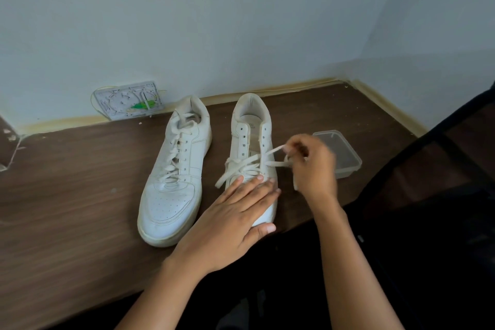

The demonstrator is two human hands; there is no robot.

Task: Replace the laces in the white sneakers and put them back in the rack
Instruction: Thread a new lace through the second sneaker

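Lace is soft, limp and light, so I pinch its end in my right hand, right of centre. My left hand lies flat, pressing the half-laced sneaker steady at frame centre; its leather looks stiff.

The left hand is covering the toe of the right sneaker. The right hand is showing motion blur, so its fingertips and their hold on the lace are smearing together. The clear plastic container is sitting partly hidden behind that hand.
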